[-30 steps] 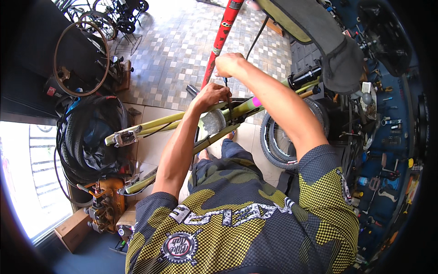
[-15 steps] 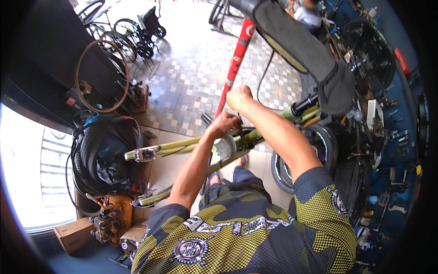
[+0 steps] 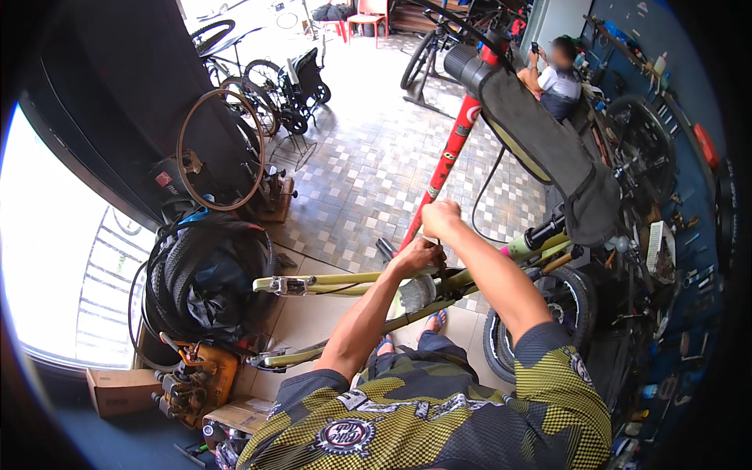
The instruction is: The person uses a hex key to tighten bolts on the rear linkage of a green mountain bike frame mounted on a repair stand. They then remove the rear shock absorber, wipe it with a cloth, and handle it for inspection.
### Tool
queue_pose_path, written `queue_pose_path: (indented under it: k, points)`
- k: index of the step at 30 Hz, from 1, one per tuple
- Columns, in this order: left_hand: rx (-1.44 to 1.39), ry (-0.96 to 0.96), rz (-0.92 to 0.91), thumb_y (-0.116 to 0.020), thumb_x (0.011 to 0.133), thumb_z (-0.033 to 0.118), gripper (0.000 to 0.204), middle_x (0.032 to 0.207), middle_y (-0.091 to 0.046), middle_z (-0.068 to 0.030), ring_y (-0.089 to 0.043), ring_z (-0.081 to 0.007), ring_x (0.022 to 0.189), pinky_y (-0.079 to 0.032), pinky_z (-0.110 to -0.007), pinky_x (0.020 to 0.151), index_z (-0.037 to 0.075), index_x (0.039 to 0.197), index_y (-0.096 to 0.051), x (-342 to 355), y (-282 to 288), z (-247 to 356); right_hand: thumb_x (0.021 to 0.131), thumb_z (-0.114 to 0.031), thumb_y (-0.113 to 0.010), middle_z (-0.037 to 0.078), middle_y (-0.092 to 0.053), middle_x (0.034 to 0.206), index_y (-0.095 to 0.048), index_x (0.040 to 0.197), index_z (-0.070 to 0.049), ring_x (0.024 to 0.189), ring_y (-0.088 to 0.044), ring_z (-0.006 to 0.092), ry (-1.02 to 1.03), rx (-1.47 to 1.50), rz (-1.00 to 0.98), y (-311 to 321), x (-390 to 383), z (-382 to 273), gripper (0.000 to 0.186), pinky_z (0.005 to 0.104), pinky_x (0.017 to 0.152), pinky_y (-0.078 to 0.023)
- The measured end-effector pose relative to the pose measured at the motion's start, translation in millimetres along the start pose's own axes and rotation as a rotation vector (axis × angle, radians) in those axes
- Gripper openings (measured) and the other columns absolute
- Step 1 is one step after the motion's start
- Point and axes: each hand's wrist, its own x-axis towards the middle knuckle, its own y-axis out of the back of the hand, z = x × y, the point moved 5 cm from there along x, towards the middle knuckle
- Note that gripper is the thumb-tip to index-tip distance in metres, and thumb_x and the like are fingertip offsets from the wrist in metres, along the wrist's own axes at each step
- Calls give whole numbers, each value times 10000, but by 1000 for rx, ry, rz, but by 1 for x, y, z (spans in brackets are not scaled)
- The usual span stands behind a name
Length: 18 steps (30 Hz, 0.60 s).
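A yellow-green bicycle frame (image 3: 338,280) lies crosswise in front of me at the red post (image 3: 453,145) of a stand. My right hand (image 3: 441,219) is closed, held upright over the frame beside the post, around a slim dark tool whose handle it mostly hides. Just below it, my left hand (image 3: 417,257) has curled fingers on the dark shaft at the frame's middle linkage; the fingertips are partly hidden. A dark grey fabric cover (image 3: 540,141) hangs from the stand's top on the right.
Bagged tires (image 3: 188,274), a rim (image 3: 180,153) and an orange machine (image 3: 219,368) are on the left. Wheels (image 3: 580,305) lean under the frame's right end, beside a wall of tools (image 3: 685,274). Another person (image 3: 560,86) sits at back right holding a phone; bicycles (image 3: 419,59) stand behind.
My view has tilted up, bringing more of the back area, bicycles, chairs and the seated person into view. Both hands stay closed at the same part of the frame.
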Motion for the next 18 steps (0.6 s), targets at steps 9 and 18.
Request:
queue_pose_path:
  k: [9, 18]
  points:
    - [381, -173, -45, -649, 895, 105, 269, 950, -754, -105, -738, -264, 888, -582, -381, 816, 5, 1129, -737, 17, -9, 3, 884, -213, -763, 70, -616, 727, -589, 690, -7, 734, -568, 141, 167, 1484, 665, -69, -15, 37, 332, 349, 737, -485]
    - [6, -13, 18, -677, 852, 48, 282, 1023, -788, -133, -737, -191, 961, -582, -356, 842, -21, 1116, -749, 7, -9, 0, 879, -278, -666, 261, -690, 765, -716, 766, -14, 717, -723, 389, 16, 943, 511, -54, -10, 24, 292, 474, 667, -548]
